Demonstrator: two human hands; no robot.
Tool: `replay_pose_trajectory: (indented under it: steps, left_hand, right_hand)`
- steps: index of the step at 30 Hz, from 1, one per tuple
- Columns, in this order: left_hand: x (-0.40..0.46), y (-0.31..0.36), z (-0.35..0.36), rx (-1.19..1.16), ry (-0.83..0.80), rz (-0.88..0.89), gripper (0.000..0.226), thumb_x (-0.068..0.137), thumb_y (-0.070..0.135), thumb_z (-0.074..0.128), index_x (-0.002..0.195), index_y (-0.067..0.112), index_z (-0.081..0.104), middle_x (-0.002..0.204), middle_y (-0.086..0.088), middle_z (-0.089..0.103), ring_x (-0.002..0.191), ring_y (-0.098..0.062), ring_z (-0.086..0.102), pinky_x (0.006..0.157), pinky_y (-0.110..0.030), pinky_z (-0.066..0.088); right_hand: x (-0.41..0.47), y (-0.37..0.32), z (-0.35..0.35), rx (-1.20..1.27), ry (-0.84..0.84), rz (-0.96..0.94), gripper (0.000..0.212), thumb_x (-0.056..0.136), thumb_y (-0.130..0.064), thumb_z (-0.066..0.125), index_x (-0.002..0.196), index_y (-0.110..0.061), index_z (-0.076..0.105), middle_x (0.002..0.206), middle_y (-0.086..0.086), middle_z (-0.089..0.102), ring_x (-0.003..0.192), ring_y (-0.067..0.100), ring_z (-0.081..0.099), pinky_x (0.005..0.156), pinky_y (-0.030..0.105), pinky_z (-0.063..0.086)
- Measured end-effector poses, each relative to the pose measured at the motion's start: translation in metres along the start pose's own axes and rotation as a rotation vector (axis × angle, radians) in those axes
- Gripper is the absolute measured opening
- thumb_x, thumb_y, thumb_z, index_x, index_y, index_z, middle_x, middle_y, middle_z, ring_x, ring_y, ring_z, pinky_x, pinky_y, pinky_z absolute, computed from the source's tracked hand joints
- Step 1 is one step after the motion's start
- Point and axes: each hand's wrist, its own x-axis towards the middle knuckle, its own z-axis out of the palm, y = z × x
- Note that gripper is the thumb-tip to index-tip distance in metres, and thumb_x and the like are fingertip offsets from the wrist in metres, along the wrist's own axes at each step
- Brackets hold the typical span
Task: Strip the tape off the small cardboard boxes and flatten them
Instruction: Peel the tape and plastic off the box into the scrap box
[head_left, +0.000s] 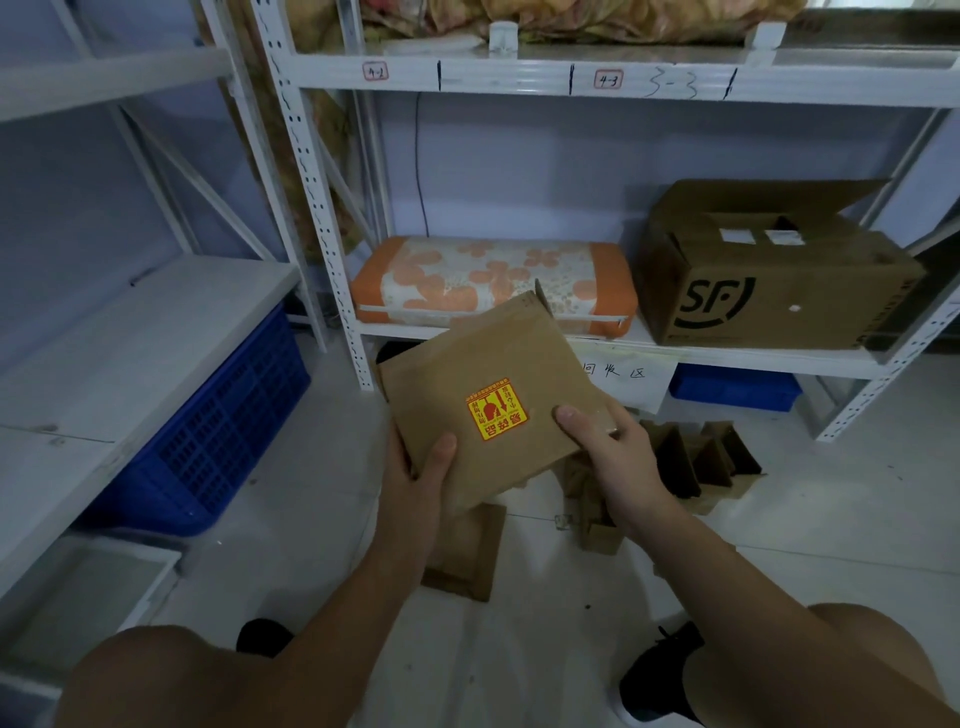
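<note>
Small cardboard box (483, 400), flattened | left hand (423, 475) grips 7 o'clock corner, right hand (613, 441) pinches 4 o'clock edge | we judge next: stack on floor pile (467, 551).

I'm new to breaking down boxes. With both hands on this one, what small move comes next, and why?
Probably pick at the tape under the right hand while the left hand steadies the small box. A glossy strip seems to sit at that corner, and the box looks nearly flat already, so tape seems the remaining step.
</note>
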Motion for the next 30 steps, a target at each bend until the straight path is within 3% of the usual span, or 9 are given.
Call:
replay_pose_trajectory:
  steps: [3, 5, 9, 12, 14, 18, 21, 24, 30]
  left_hand:
    - [0.010, 0.003, -0.007, 0.231, 0.139, -0.028, 0.110, 0.080, 0.043, 0.084, 0.163, 0.020, 0.016, 0.160, 0.001, 0.031, 0.144, -0.016, 0.037, 0.111, -0.033, 0.038]
    - [0.018, 0.010, -0.013, 0.471, 0.162, 0.191, 0.116, 0.073, 0.045, 0.091, 0.161, 0.023, 0.019, 0.165, -0.002, 0.021, 0.151, -0.022, 0.023, 0.113, -0.036, 0.028]
    - [0.037, 0.050, -0.006, 1.030, -0.237, 0.580, 0.122, 0.065, 0.061, 0.090, 0.160, 0.026, 0.023, 0.169, 0.001, 0.015, 0.157, -0.022, 0.009, 0.127, -0.050, 0.015]
    - [0.051, 0.073, 0.009, 1.400, -0.601, 0.624, 0.136, 0.065, 0.071, 0.085, 0.166, 0.023, 0.008, 0.173, 0.002, 0.003, 0.159, -0.018, -0.008, 0.125, -0.040, -0.011]
    - [0.059, 0.079, 0.015, 1.512, -0.785, 0.552, 0.136, 0.065, 0.075, 0.082, 0.166, 0.024, 0.006, 0.172, 0.002, 0.008, 0.159, -0.019, -0.002, 0.125, -0.038, -0.006]
    - [0.060, 0.078, 0.016, 1.328, -0.899, 0.326, 0.132, 0.057, 0.072, 0.089, 0.161, 0.033, 0.019, 0.152, 0.009, 0.038, 0.136, -0.016, 0.040, 0.115, -0.040, 0.039]
    - [0.056, 0.064, 0.008, 1.260, -0.836, 0.285, 0.135, 0.056, 0.076, 0.086, 0.163, 0.032, 0.016, 0.151, 0.008, 0.036, 0.133, -0.015, 0.039, 0.112, -0.044, 0.043]
    - [0.050, 0.056, -0.005, 0.945, -0.678, 0.151, 0.126, 0.055, 0.078, 0.086, 0.159, 0.037, 0.027, 0.148, 0.011, 0.042, 0.129, -0.014, 0.049, 0.108, -0.044, 0.049]
    - [0.039, 0.045, -0.026, 0.484, -0.387, 0.039, 0.106, 0.054, 0.074, 0.081, 0.146, 0.036, 0.044, 0.130, 0.017, 0.060, 0.111, -0.006, 0.064, 0.089, -0.029, 0.054]
  right_hand:
    - [0.010, -0.005, -0.004, -0.273, 0.011, -0.059, 0.082, 0.065, -0.057, 0.089, 0.136, -0.039, 0.052, 0.135, -0.007, 0.051, 0.119, 0.015, 0.058, 0.098, 0.039, 0.056]
    - [0.015, -0.010, -0.004, -0.472, -0.034, -0.130, 0.094, 0.062, -0.060, 0.089, 0.141, -0.039, 0.043, 0.134, -0.009, 0.044, 0.122, 0.014, 0.052, 0.101, 0.042, 0.053]
    - [0.019, -0.023, -0.001, -0.755, -0.211, -0.280, 0.109, 0.059, -0.055, 0.090, 0.148, -0.034, 0.031, 0.133, -0.011, 0.038, 0.127, 0.014, 0.039, 0.109, 0.043, 0.044]
    - [0.013, -0.034, 0.006, -0.831, -0.381, -0.343, 0.108, 0.059, -0.049, 0.093, 0.144, -0.036, 0.026, 0.131, -0.012, 0.038, 0.124, 0.011, 0.038, 0.106, 0.037, 0.044]
    - [0.009, -0.039, 0.010, -0.846, -0.476, -0.362, 0.103, 0.058, -0.051, 0.093, 0.135, -0.043, 0.026, 0.129, -0.011, 0.040, 0.121, 0.010, 0.042, 0.100, 0.033, 0.047]
    - [0.003, -0.040, 0.007, -0.792, -0.532, -0.275, 0.097, 0.060, -0.048, 0.094, 0.126, -0.045, 0.024, 0.124, -0.012, 0.044, 0.109, 0.004, 0.053, 0.088, 0.030, 0.054]
    - [0.002, -0.030, 0.001, -0.684, -0.504, -0.210, 0.101, 0.062, -0.054, 0.092, 0.133, -0.048, 0.021, 0.135, -0.015, 0.041, 0.122, 0.005, 0.050, 0.102, 0.034, 0.050]
    - [0.008, -0.024, -0.015, -0.589, -0.504, -0.098, 0.113, 0.064, -0.060, 0.088, 0.148, -0.048, 0.014, 0.155, -0.014, 0.028, 0.141, 0.009, 0.034, 0.114, 0.035, 0.038]
    - [0.007, -0.021, -0.045, -0.437, -0.323, 0.030, 0.085, 0.070, -0.061, 0.082, 0.143, -0.044, 0.044, 0.142, -0.008, 0.049, 0.117, 0.010, 0.059, 0.085, 0.023, 0.054]
